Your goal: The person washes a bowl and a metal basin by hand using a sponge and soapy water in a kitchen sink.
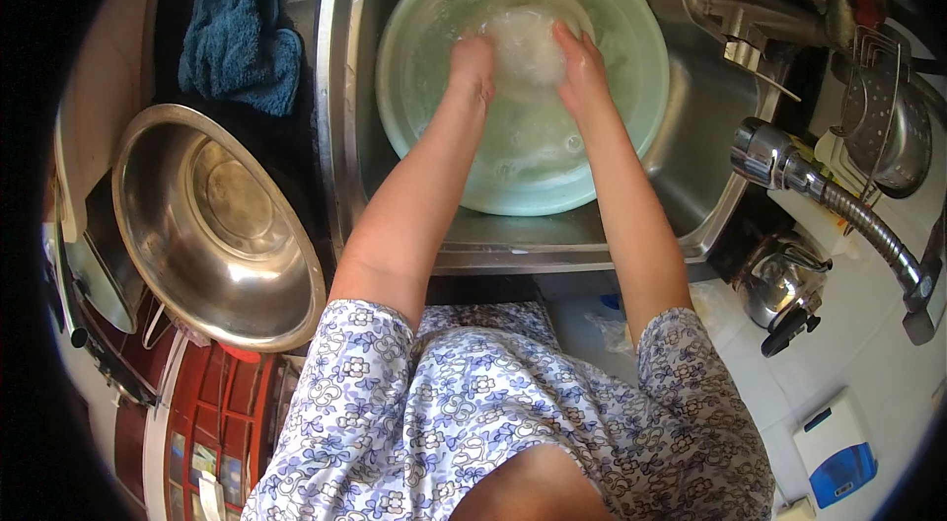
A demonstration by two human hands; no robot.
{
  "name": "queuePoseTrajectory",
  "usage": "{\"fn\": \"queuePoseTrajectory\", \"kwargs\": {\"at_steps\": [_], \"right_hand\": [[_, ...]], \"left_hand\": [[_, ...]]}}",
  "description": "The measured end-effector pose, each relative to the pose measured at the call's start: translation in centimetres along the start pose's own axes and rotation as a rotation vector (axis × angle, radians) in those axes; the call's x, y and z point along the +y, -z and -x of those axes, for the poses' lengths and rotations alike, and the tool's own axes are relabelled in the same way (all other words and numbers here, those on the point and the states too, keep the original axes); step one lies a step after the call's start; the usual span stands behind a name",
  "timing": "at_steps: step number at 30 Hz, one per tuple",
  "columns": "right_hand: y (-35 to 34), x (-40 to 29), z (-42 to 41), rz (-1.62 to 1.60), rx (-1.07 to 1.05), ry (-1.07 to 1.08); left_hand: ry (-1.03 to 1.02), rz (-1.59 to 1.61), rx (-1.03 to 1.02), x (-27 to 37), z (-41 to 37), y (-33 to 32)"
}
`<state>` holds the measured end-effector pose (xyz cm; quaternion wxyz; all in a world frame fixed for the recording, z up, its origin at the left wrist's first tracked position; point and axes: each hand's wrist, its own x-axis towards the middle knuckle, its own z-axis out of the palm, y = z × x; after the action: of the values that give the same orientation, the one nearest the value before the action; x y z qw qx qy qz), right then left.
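A pale green plastic basin (527, 204) stands in the stainless-steel sink (699, 151), with cloudy water (529, 125) and a few bubbles in it. Both hands are inside the basin, at the water. Between them is a whitish soft-looking item (527, 51), blurred and partly under water; I cannot tell its exact kind. My left hand (472, 66) is curled at its left side, fingertips hidden. On its right side my right hand (583, 69) grips the edge, thumb and fingers partly visible.
A large steel bowl (237, 188) tilts on the left counter, below a dark blue towel (244, 25). At right are a flexible-neck tap (821, 184), a steel kettle (784, 277) and a perforated steel utensil (884, 106). A blue-and-white wall-mounted box (836, 451) sits lower right.
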<state>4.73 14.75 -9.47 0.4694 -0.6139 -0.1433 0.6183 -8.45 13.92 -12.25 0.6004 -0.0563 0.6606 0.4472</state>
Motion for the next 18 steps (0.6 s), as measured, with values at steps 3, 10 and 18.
{"fn": "queuePoseTrajectory", "kwargs": {"at_steps": [3,10,18], "right_hand": [[-4.0,-4.7,8.2,0.319,-0.104,-0.02],[-5.1,-0.8,9.1,0.814,0.021,0.578],[-6.2,0.0,11.6,0.535,-0.155,0.547]], "left_hand": [[0.141,0.299,-0.207,1.4,1.1,-0.2],[-0.113,0.366,-0.328,1.5,7.7,-0.3],[0.0,0.341,-0.381,2.1,6.9,1.1]]}}
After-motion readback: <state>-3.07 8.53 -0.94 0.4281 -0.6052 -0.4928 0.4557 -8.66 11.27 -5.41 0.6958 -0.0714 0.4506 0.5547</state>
